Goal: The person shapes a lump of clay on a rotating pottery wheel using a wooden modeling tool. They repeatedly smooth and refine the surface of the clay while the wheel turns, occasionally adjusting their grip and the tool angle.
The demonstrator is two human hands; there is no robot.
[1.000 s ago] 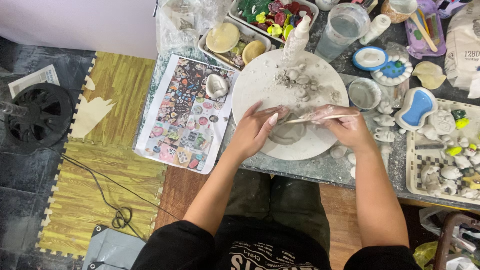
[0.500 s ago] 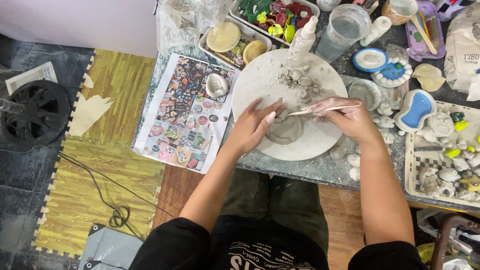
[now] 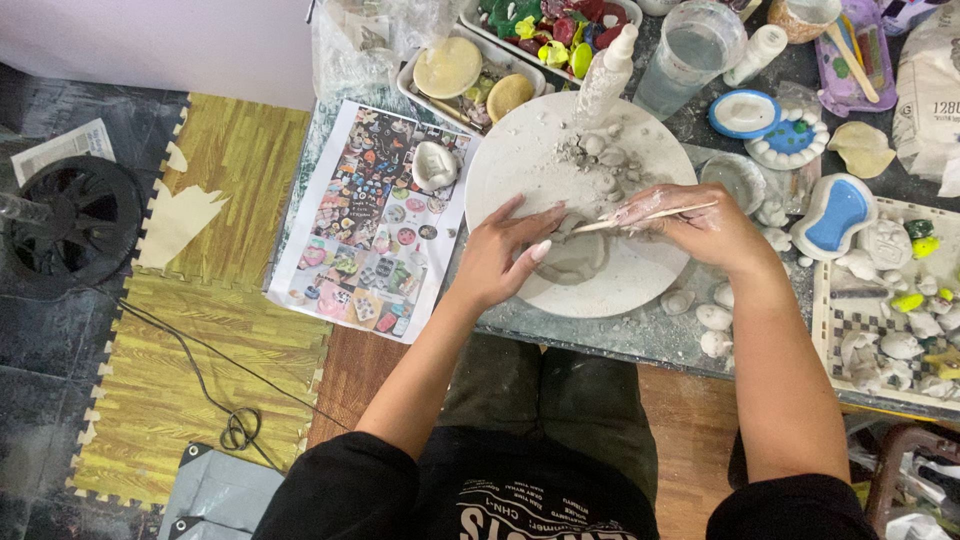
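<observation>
Matt, dusty white plaster plate (image 3: 520,160); thin wooden stick (image 3: 655,214)

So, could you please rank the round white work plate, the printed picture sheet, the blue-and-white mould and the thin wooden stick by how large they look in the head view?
1-2. Round white work plate and printed picture sheet: too alike to rank.
3. Blue-and-white mould.
4. Thin wooden stick, held in the right hand.

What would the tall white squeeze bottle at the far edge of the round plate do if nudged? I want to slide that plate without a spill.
The squeeze bottle is tall and narrow and stands upright, so it would probably tip rather than slide. It looks dusted with powder, so it may be slippery to grip. It sits at the rim of the round plate, so moving the plate would likely knock it.
</observation>
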